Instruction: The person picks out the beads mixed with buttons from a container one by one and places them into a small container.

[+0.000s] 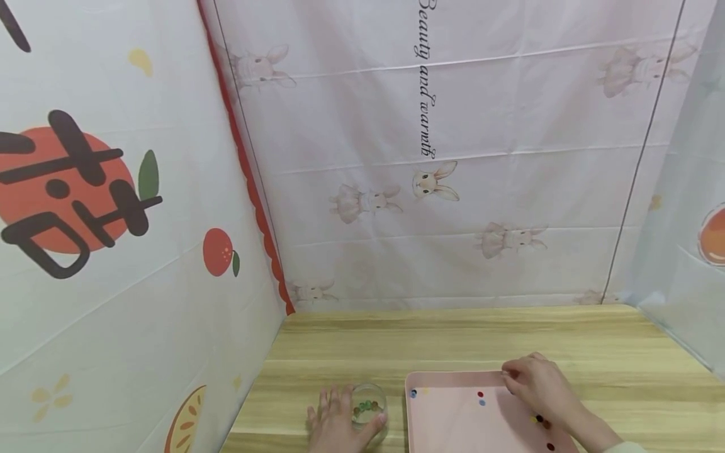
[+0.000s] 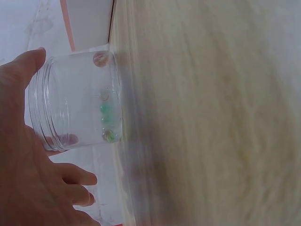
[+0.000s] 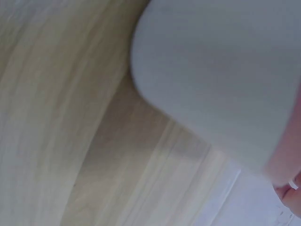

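A clear round jar (image 1: 369, 402) stands on the table, with several green and brownish glass marbles (image 2: 108, 115) at its bottom. My left hand (image 1: 338, 420) holds the jar by its threaded rim, thumb on the near right side, other fingers spread on the left. To the right lies a shallow pink tray (image 1: 453, 428) holding several small coloured pieces, red, blue, yellow and black. My right hand (image 1: 540, 387) is over the tray's far rim, fingers curled together. Its fingertips pinch a small whitish piece (image 3: 293, 184), too small to identify.
The wooden table (image 1: 453, 336) runs back to a hanging cloth (image 1: 362, 251) printed with rabbits. A fruit-print cloth (image 1: 141, 327) closes off the left side, and another cloth (image 1: 685, 283) the right. The jar and the tray stand a short gap apart.
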A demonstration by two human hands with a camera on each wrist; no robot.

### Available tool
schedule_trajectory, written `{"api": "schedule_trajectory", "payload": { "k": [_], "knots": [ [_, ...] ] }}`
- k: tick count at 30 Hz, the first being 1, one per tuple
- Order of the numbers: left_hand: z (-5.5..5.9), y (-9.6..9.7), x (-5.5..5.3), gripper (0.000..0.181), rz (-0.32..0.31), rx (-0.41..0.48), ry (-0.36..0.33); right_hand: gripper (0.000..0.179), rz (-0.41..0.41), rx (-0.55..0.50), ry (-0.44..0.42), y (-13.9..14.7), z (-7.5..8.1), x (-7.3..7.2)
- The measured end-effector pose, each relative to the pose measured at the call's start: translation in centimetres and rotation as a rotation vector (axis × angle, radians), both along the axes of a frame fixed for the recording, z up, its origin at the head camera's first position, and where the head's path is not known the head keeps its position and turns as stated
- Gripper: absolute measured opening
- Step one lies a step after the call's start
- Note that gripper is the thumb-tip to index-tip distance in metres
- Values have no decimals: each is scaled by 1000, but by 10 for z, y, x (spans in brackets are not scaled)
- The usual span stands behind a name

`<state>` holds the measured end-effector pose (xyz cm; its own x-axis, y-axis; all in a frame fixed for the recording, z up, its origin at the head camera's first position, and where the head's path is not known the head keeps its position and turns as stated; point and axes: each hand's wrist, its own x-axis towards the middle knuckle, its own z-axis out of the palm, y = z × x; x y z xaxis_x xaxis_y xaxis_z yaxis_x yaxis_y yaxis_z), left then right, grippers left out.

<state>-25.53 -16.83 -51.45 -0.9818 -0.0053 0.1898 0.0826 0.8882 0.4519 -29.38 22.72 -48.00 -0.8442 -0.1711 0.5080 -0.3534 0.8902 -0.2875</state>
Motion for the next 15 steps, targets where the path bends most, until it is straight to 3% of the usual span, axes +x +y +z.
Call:
{"api": "schedule_trajectory", "payload": {
  "k": [15],
  "knots": [
    [0,-1,-1,99,-9,-4,-3,11,33,-118,-1,-12,7,4]
  ]
}}
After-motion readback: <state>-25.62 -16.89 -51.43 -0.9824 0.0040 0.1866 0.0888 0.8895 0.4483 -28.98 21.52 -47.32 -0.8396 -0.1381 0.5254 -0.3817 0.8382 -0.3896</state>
